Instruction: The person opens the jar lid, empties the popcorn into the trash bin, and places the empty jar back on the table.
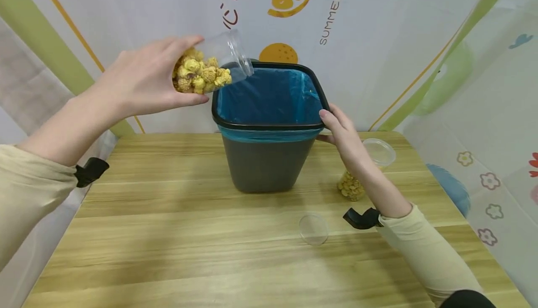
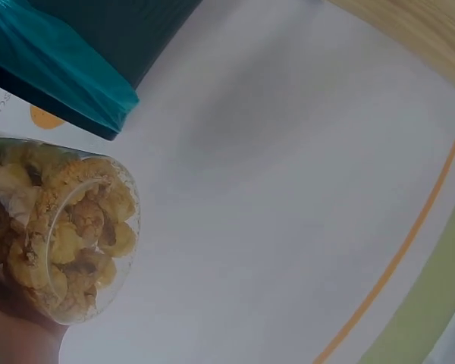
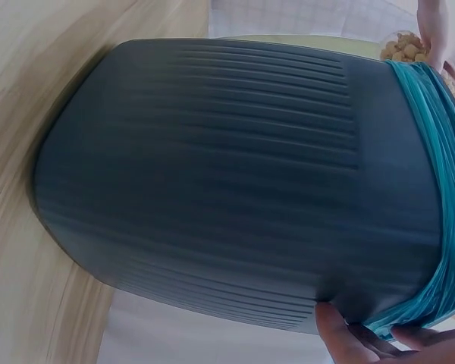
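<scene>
My left hand (image 1: 147, 74) grips a clear plastic jar (image 1: 235, 58) of yellow popcorn (image 1: 199, 74) around its base end. The jar lies tilted almost on its side, its open mouth over the left rim of a dark grey trash can (image 1: 266, 165). A blue bag (image 1: 269, 95) lines the can and folds over its rim. The popcorn shows through the jar's bottom (image 2: 83, 243) in the left wrist view. With thumb on the black rim, my right hand (image 1: 346, 132) holds the can's right side; its fingers (image 3: 337, 330) press the wall below the bag's fold.
A second jar of popcorn (image 1: 350, 186) with a clear lid (image 1: 379, 151) stands behind my right forearm. One loose clear round lid (image 1: 313, 229) lies on the wooden table (image 1: 168, 242) in front of the can. A printed curtain (image 1: 168, 9) hangs behind the table.
</scene>
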The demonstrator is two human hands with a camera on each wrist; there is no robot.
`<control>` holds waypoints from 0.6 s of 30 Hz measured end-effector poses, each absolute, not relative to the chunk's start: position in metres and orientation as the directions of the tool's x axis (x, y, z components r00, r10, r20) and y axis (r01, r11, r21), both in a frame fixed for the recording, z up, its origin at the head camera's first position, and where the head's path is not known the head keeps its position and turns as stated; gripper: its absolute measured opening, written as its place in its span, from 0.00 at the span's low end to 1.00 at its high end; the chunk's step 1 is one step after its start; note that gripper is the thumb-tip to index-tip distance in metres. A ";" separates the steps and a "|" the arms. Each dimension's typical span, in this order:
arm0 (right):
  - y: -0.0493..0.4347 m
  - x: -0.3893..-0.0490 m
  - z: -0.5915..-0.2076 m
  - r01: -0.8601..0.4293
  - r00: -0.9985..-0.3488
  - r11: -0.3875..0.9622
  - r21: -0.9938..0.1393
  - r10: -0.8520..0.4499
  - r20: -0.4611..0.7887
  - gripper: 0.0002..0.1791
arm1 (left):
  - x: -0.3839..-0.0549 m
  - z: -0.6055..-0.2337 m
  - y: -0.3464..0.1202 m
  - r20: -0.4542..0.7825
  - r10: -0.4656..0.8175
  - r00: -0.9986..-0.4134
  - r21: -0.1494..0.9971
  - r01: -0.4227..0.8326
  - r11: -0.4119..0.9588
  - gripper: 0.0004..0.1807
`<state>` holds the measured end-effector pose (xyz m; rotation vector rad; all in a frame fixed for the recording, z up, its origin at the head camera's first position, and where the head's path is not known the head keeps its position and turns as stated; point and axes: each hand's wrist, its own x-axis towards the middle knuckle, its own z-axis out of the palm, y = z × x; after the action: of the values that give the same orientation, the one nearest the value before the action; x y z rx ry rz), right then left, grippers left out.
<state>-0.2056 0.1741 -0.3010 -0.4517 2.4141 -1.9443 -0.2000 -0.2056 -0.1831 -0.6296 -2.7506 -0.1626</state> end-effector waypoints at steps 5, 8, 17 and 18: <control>0.174 -0.206 -0.301 -0.215 -0.958 0.187 -0.959 -0.233 0.169 0.33 | -0.203 -0.176 -0.201 0.304 0.440 -0.845 -0.038 0.451 0.892 0.56; 0.174 -0.206 -0.301 -0.216 -0.957 0.188 -0.958 -0.234 0.170 0.33 | -0.205 -0.173 -0.197 0.293 0.473 -0.831 -0.089 0.468 0.879 0.55; 0.174 -0.206 -0.300 -0.211 -0.956 0.181 -0.961 -0.242 0.164 0.33 | -0.206 -0.167 -0.188 0.249 0.565 -0.787 -0.239 0.515 0.823 0.54; 0.174 -0.206 -0.300 -0.211 -0.956 0.181 -0.961 -0.242 0.164 0.33 | -0.206 -0.167 -0.188 0.244 0.567 -0.787 -0.247 0.515 0.821 0.55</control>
<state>-0.2056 0.1742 -0.3004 -0.4587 2.3948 -1.9408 -0.2057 -0.1875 -0.1668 -0.8232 -2.6974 0.2403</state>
